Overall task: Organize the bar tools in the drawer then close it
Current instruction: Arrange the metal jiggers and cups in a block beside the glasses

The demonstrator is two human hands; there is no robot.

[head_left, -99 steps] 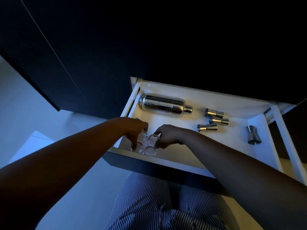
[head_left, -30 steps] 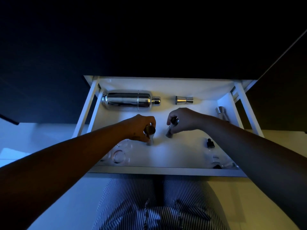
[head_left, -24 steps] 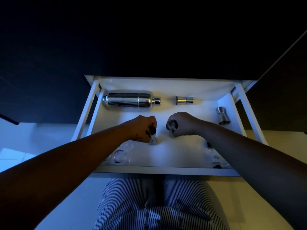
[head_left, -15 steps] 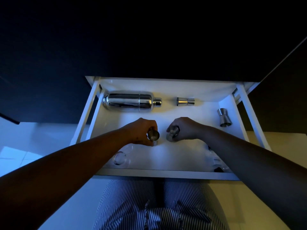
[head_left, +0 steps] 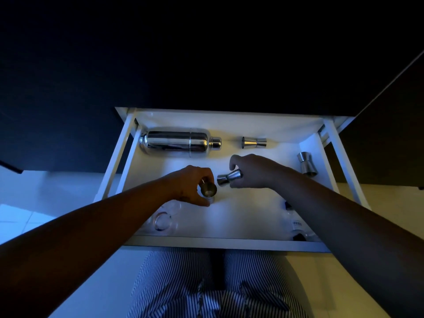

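Striped trousers (head_left: 206,283) fill the near foreground below the open white drawer (head_left: 227,243). Clear glasses (head_left: 163,222) sit in its near left corner, and a small bottle (head_left: 296,226) lies by the near right corner. Mid-drawer, the left hand (head_left: 190,184) has its fingers clasped around an upright jigger (head_left: 208,188); the right hand (head_left: 252,171) pinches a tilted jigger (head_left: 229,177). Against the right wall lies another jigger (head_left: 306,163). Along the far edge lie the shaker (head_left: 179,141) and a fourth jigger (head_left: 254,142).

Steel jiggers (head_left: 254,142) and shaker (head_left: 180,141) in open drawer (head_left: 224,243)
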